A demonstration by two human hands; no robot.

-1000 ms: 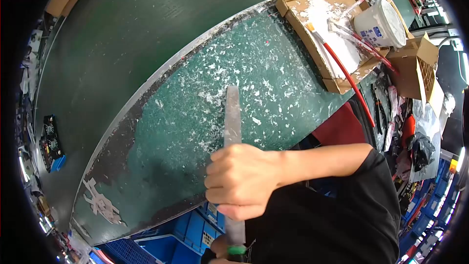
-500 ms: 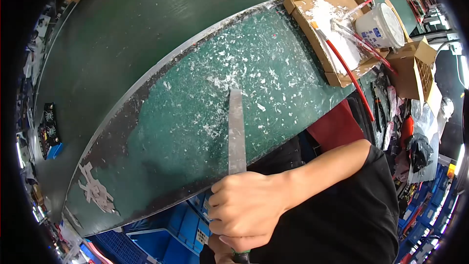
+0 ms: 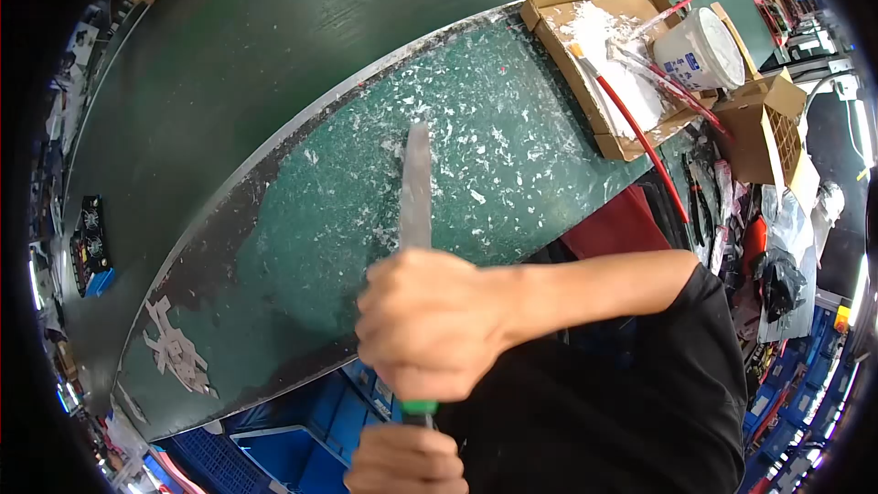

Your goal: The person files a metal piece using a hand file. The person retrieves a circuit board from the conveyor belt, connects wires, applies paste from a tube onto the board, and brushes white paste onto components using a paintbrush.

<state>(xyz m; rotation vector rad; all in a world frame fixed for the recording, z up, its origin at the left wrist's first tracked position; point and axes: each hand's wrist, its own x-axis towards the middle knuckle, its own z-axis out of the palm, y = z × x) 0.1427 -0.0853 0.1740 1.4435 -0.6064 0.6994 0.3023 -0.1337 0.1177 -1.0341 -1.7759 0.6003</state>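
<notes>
The right hand [image 3: 430, 320], near the middle of the view, was closed in a fist around the long flat tool [image 3: 416, 192], just beyond its green collar [image 3: 420, 407]. Below it, at 6 o'clock, the left hand [image 3: 407, 462] was wrapped around the handle end. The blade pointed to 12 o'clock over the green counter [image 3: 302, 238]; whether its tip touched the surface, I could not tell.

White flakes [image 3: 480, 197] lay scattered around the blade. Between 1 and 2 o'clock stood a shallow cardboard tray [image 3: 599, 133] with white powder [image 3: 631, 96] inside, a white bucket [image 3: 690, 50] at its right side and a red-handled brush [image 3: 640, 133] lying across its near edge. An open carton [image 3: 745, 142] stood just beside the tray, between 2 and 3 o'clock. Pale strips [image 3: 178, 348] lay in a loose pile at 8 o'clock, and blue bins [image 3: 320, 421] sat below the counter's edge at 7 o'clock.
</notes>
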